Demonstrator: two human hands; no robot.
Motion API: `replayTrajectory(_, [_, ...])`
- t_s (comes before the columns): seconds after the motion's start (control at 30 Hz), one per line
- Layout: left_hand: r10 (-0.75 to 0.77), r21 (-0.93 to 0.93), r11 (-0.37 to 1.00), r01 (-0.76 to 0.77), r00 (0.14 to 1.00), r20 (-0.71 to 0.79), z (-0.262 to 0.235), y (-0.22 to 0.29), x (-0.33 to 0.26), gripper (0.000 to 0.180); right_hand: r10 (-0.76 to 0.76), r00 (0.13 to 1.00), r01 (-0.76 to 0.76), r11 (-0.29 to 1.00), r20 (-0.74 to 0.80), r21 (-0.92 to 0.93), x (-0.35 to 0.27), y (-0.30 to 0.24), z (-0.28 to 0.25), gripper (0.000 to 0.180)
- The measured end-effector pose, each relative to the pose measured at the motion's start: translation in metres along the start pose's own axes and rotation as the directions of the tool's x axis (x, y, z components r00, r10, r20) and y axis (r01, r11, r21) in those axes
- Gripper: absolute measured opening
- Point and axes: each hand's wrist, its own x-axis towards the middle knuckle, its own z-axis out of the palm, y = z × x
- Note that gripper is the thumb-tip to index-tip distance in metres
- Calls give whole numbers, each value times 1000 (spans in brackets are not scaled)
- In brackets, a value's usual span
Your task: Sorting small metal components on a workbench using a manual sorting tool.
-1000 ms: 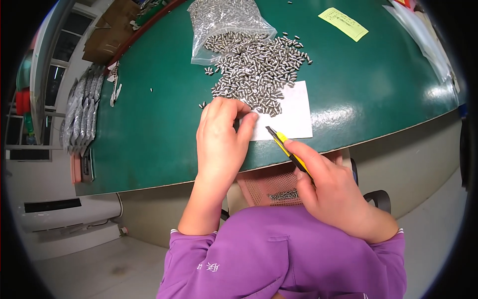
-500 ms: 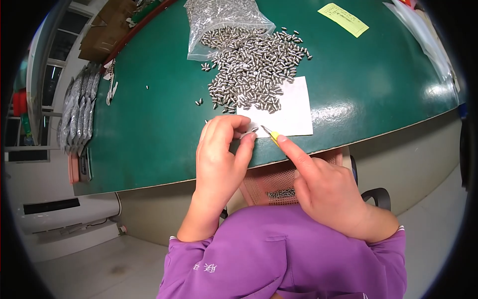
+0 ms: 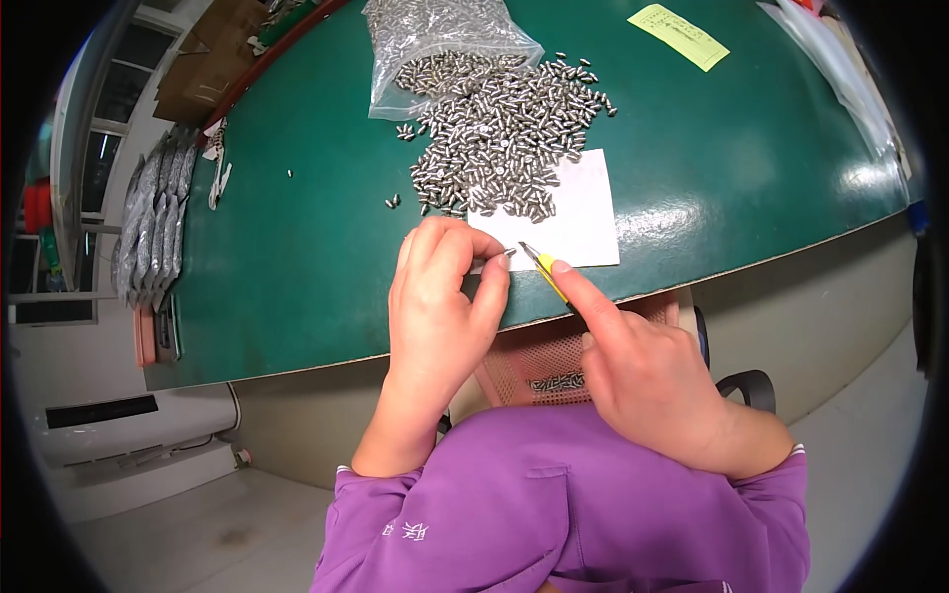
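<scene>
My left hand (image 3: 435, 296) is closed in a pinch, thumb and forefinger together on a small metal part (image 3: 510, 252) with a silvery, bullet-like shape. Held in my right hand (image 3: 652, 381) is a yellow-and-black knife (image 3: 547, 264), the forefinger stretched along its handle. Its narrow tip points away from me over a white sheet of paper (image 3: 588, 217), a little to the right of the pinched part and apart from it. Beyond my fingers lies a heap of similar metal parts (image 3: 504, 138), partly covering the sheet. The rest of the knife's handle is hidden under my right hand.
Behind the heap an open clear plastic bag (image 3: 440, 35) holds more parts. A yellow slip (image 3: 680, 37) lies on the green table (image 3: 306, 267) at far right. Below the table edge, a pink basket (image 3: 509, 371) contains several parts. Filled bags (image 3: 153, 217) stand at left.
My left thumb and forefinger have drawn closer together around the small part. The knife tip has shifted slightly away from me.
</scene>
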Motion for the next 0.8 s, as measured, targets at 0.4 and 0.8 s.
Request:
replayTrajectory(0.4, [-16,-32,999,16,1000,-12,2,1,2,10,-8,999,8,1000,51,3,3,1,-4,71])
replayTrajectory(0.8, [-16,-53,998,16,1000,4,0,2,4,11,-34,991,36,999,131,-15,15,-4,-25,68])
